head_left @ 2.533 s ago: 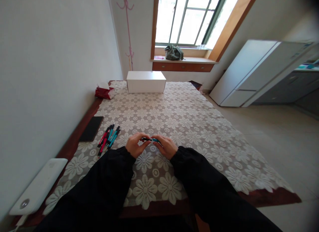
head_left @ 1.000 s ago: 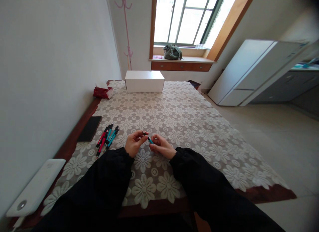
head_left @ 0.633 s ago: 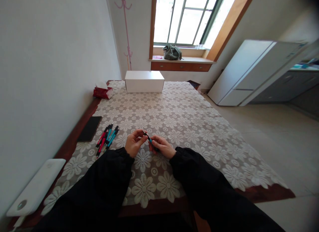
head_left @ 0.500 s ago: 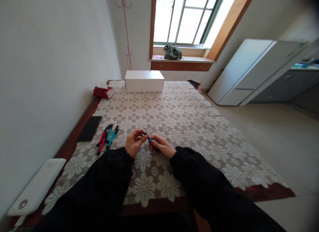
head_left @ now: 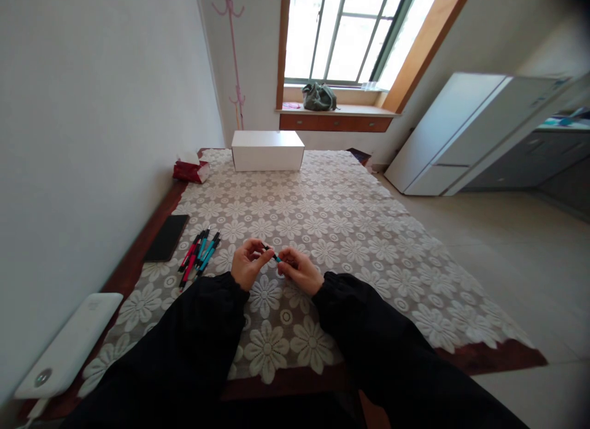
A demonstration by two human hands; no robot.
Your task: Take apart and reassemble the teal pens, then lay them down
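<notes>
Over the near part of the tablecloth, my left hand [head_left: 249, 264] pinches the dark end of a black and teal pen [head_left: 275, 257]. My right hand [head_left: 300, 270] is closed with its fingertips on the teal part, hiding the rest of the barrel. The pen slants down from left to right between both hands. To the left of my left hand lies a loose pile of several pens [head_left: 199, 257], some red and black, others teal and black.
A black phone-like slab [head_left: 166, 238] lies left of the pens. Closer along the left edge is a white power bank [head_left: 69, 346] with a cable. At the back stand a red tissue pack [head_left: 190, 172] and a white box [head_left: 267, 152]. A floral lace tablecloth [head_left: 359, 232] covers the table.
My right fingers have shifted up along the pen and closed around its teal part. Its lower dark end, visible before under my right hand, is now hidden. My left hand stays nearly still.
</notes>
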